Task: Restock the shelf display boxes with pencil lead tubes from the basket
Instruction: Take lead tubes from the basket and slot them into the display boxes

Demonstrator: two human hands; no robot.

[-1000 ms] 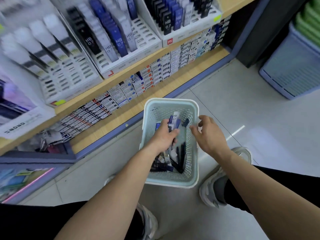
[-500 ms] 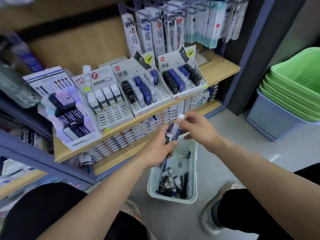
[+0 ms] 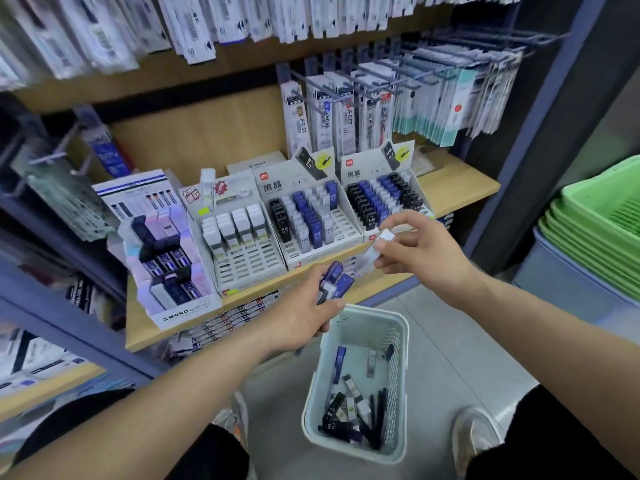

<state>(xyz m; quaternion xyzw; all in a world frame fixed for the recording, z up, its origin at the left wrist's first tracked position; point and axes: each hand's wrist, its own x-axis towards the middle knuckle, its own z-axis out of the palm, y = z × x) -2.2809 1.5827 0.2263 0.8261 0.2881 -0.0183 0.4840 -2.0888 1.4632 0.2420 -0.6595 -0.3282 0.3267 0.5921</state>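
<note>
My left hand (image 3: 304,315) grips a bunch of blue, white and black lead tubes (image 3: 334,282) above the pale green basket (image 3: 360,320). My right hand (image 3: 420,247) pinches one white lead tube (image 3: 379,245) just in front of the shelf edge. On the wooden shelf (image 3: 460,187) stand two white display boxes with rows of black, blue and white tubes, the middle display box (image 3: 304,209) and the right display box (image 3: 382,195). The basket sits on the floor between my feet with several more tubes (image 3: 349,408) in it.
Left of those boxes stand a box of white-capped tubes (image 3: 239,233) and a MONO display (image 3: 162,251). Packs hang on hooks (image 3: 349,109) above the shelf. Stacked green baskets (image 3: 599,233) on a blue crate stand at the right. Grey tiled floor lies below.
Both hands rose from the basket to shelf height. The right hand drew one white tube away from the bunch in the left hand. My view tilted up toward the shelf.
</note>
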